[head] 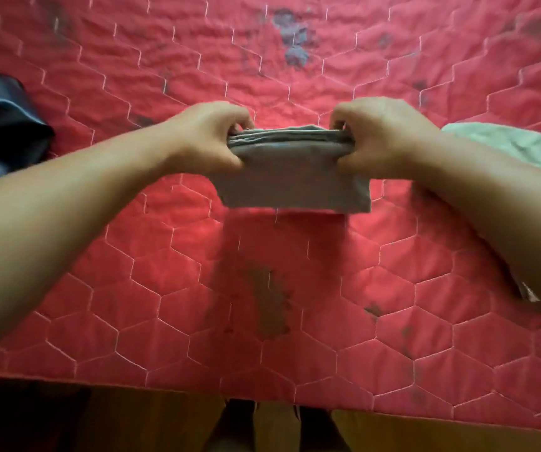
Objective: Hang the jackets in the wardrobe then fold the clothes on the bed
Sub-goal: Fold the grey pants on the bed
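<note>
A folded grey garment (290, 171) is held above the red quilted bed (295, 305), its long axis running left to right and its layered edge turned upward. It is pinched at the left end by the left hand (208, 138) and at the right end by the right hand (381, 135), both with curled fingers and forearms extended forward.

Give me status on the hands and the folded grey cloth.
Left hand, right hand: both grip folded grey garment at its upper corners. Held over red quilt. Pale green garment right, dark garment left, neither in the way.
</note>
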Tool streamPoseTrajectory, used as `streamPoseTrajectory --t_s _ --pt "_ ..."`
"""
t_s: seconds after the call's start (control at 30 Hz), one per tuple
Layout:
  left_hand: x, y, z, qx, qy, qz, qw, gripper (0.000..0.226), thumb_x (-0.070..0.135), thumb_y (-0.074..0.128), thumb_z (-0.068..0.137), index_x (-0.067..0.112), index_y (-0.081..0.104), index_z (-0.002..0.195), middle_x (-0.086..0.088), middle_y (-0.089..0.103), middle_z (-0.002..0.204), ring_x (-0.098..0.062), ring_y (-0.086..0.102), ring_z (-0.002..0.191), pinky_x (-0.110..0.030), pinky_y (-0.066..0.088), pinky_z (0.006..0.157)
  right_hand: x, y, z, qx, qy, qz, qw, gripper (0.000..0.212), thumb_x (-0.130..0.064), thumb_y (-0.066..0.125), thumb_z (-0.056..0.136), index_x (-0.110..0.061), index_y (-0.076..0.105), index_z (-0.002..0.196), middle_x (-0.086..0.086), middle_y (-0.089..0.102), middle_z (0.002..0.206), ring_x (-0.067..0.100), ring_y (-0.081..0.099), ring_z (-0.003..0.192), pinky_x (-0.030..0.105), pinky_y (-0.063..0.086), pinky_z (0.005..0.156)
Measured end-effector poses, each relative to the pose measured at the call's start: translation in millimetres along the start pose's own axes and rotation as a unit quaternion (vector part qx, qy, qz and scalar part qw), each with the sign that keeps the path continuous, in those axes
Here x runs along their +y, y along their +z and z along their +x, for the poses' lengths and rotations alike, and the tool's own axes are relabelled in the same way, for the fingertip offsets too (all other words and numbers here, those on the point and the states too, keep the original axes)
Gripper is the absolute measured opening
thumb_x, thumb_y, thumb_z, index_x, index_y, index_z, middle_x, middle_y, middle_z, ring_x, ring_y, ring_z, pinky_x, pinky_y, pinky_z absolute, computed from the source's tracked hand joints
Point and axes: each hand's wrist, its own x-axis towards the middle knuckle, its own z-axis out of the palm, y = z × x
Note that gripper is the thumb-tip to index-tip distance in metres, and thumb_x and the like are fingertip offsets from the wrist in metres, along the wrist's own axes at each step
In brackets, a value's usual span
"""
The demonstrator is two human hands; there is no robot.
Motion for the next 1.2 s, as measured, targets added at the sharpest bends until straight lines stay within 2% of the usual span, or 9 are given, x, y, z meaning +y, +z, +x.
streamPoseTrajectory --t_s 0.1,0.2,0.37,0.47,0.53,0.7,0.9,1.03,1.2 --pt "7.2 11.6 -15.1 0.088 0.066 0.103 0.989 0.050 0.016 0.075 0.071 0.021 0.060 0.119 -0.002 0.049 0.102 -0.028 0.051 0.096 -0.042 0.048 0.082 -8.0 4.4 -16.1 0.067 -0.012 -0.037 0.997 0.039 -0.019 0.070 0.073 -0.012 0.055 0.108 0.015 0.054 0.103 0.038 0.055 0.089 0.041 0.039 0.064" --pt "0.2 77.1 -41.3 0.152 0.070 0.167 0.972 0.054 0.022 0.079 0.073 0.016 0.057 0.122 -0.011 0.051 0.107 -0.036 0.048 0.098 -0.047 0.046 0.077 -22.0 64.7 -53.6 0.101 0.020 -0.118 0.988 0.047 -0.014 0.069 0.072 -0.010 0.057 0.117 0.017 0.054 0.105 0.040 0.054 0.093 0.041 0.031 0.066" --pt "-24.2 215.7 -112.7 -0.037 -0.026 0.202 0.978 0.073 0.045 0.067 0.089 0.023 0.040 0.153 -0.015 0.035 0.154 -0.033 0.035 0.142 -0.044 0.040 0.104 -41.4 192.2 -139.8 -0.131 0.065 -0.080 0.986 0.058 -0.048 0.061 0.090 -0.020 0.049 0.140 0.011 0.040 0.152 0.033 0.038 0.140 0.050 0.035 0.109" --pt "-34.0 245.8 -104.3 0.082 -0.023 0.141 0.986 0.057 0.037 0.059 0.095 0.017 0.050 0.147 -0.020 0.039 0.154 -0.036 0.037 0.145 -0.051 0.043 0.107 -32.8 221.2 -135.0 -0.009 0.070 -0.020 0.997 0.048 -0.043 0.056 0.095 -0.013 0.061 0.133 0.017 0.049 0.148 0.039 0.047 0.136 0.055 0.040 0.108" --pt "-35.8 250.2 -73.4 0.136 -0.012 0.152 0.979 0.057 0.039 0.045 0.101 0.019 0.040 0.154 -0.021 0.027 0.162 -0.037 0.023 0.152 -0.051 0.031 0.117 -26.6 229.6 -105.8 0.059 0.068 -0.020 0.996 0.054 -0.044 0.050 0.099 -0.013 0.054 0.143 0.020 0.040 0.157 0.042 0.036 0.146 0.062 0.033 0.114" --pt "-55.2 259.7 -0.2 0.114 -0.056 0.184 0.975 0.069 0.053 0.031 0.101 0.030 0.008 0.163 -0.021 -0.007 0.168 -0.036 -0.009 0.155 -0.055 0.002 0.125 -6.5 261.8 -41.0 0.030 0.095 -0.063 0.993 0.080 -0.070 0.031 0.098 -0.027 0.016 0.163 0.015 -0.001 0.171 0.041 -0.006 0.156 0.069 0.005 0.121" --pt "-62.9 259.9 12.4 0.069 -0.074 0.160 0.982 0.071 0.055 0.035 0.098 0.033 0.013 0.162 -0.017 -0.009 0.169 -0.030 -0.010 0.156 -0.054 -0.001 0.125 -2.6 266.5 -29.3 -0.008 0.108 -0.058 0.992 0.078 -0.073 0.025 0.094 -0.035 0.016 0.161 0.012 -0.001 0.171 0.038 -0.002 0.157 0.067 0.004 0.121" --pt "-54.9 236.9 23.3 0.123 -0.051 0.165 0.977 0.072 0.062 0.032 0.097 0.035 0.016 0.161 -0.016 -0.003 0.169 -0.031 -0.005 0.157 -0.059 0.000 0.124 11.5 234.8 -19.2 0.078 0.102 -0.048 0.991 0.062 -0.062 0.034 0.098 -0.029 0.047 0.149 0.015 0.024 0.166 0.038 0.024 0.151 0.057 0.027 0.114" --pt "-76.2 243.6 56.5 0.119 -0.037 0.203 0.971 0.073 0.067 0.025 0.099 0.038 0.001 0.161 -0.015 -0.011 0.169 -0.033 -0.012 0.156 -0.064 0.000 0.121 38.4 249.8 17.8 0.035 0.102 -0.093 0.990 0.077 -0.076 0.019 0.097 -0.038 0.008 0.162 0.009 -0.009 0.171 0.040 -0.012 0.155 0.073 -0.001 0.118"
